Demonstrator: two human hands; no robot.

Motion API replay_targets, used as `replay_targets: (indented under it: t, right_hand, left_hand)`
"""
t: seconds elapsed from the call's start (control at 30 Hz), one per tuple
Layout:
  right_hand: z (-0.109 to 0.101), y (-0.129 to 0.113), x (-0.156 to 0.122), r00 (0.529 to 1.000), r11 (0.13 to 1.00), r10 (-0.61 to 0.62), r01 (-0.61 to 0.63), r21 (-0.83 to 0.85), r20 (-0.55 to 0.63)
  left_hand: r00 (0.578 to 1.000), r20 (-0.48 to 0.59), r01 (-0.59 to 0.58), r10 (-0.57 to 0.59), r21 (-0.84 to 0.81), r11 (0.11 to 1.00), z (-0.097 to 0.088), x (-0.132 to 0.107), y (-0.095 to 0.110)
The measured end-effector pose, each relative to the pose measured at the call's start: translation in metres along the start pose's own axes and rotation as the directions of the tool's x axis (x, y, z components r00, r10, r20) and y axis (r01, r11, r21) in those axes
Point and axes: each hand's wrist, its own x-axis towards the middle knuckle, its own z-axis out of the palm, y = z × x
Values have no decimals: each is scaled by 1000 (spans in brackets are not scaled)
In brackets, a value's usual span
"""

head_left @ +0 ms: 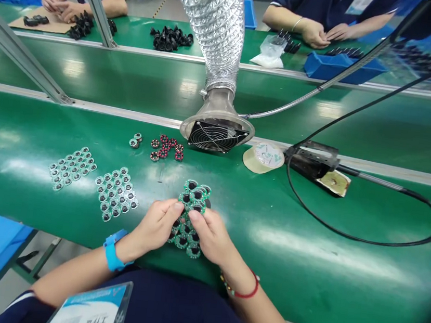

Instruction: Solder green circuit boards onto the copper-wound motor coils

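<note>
Gripping the held panel (194,196) (one sheet of small round green boards, joined together) on two sides at once: closing on its 9 o'clock edge with the left hand (158,223) and on its 3 o'clock edge with the right hand (212,236), pressing down on the upper face with both thumbs. Holding it low over the near edge of the green surface (308,236), keeping its long axis running from 12 to 6 o'clock, far end poking out beyond the fingertips. Touching it equally, with neither hand the nearer.

Counting three panels in all: the one being held, plus the nearer flat panel (116,194) and the farther flat panel (73,167), both lying at about 10 o'clock from the hands, side by side and apart.

Counting two loose grey boards (136,140) at 11 o'clock, and beside them a red-marked cluster (167,147) of roughly eight (bunching too tightly for an exact tally).

Showing at 12 o'clock one extractor fan (215,136), and at 1 o'clock one tape roll (265,157) and one iron stand (312,160).
</note>
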Motion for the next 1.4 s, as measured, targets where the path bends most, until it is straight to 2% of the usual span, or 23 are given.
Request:
replay_targets:
  t: [0.2,0.3,0.37,0.43,0.53,0.67,0.77,0.83,0.93,1.03,1.2,1.4]
  right_hand:
    - [8,-4,-15,995,990,-99,97,100,22]
    - [12,-3,-20,994,988,-112,110,106,10]
    - [15,0,-20,995,990,-98,100,99,-21]
    - [15,4,-17,996,994,-75,79,72,-58]
    - [10,5,-11,994,998,-57,56,-18,-97]
    - [2,0,-4,990,989,-57,38,-142,-127]
    - [2,0,1,982,965,-42,-8,-261,-184]
    - [5,2,3,968,937,-31,-59,-343,-249]
    - [8,7,4,942,900,-23,-126,-417,-335]
    - [8,10,3,938,895,-39,-121,-429,-345]
    - [3,10,4,960,939,-59,-40,-342,-275]
    - [7,9,2,947,952,16,-113,-283,-321]
  left_hand:
    - [997,38,68,-65,-97,993,7,-7,10]
    - [964,142,257,-224,-282,924,12,-9,12]
    - [947,167,317,-273,-375,871,14,-8,11]
    - [972,85,233,-217,-333,914,12,-3,9]
    - [992,-16,120,-124,-152,981,3,6,5]
    - [997,15,82,-82,-55,995,-7,12,0]
    - [999,26,28,-28,-28,999,1,8,-7]
    - [999,42,37,-34,-66,997,11,1,-13]
    - [992,52,120,-113,-176,977,25,-6,-21]
    - [985,2,166,-170,-248,955,33,-7,-24]
    - [986,-43,141,-163,-316,938,32,-1,-22]
    - [994,54,105,-93,-335,936,29,-3,-17]
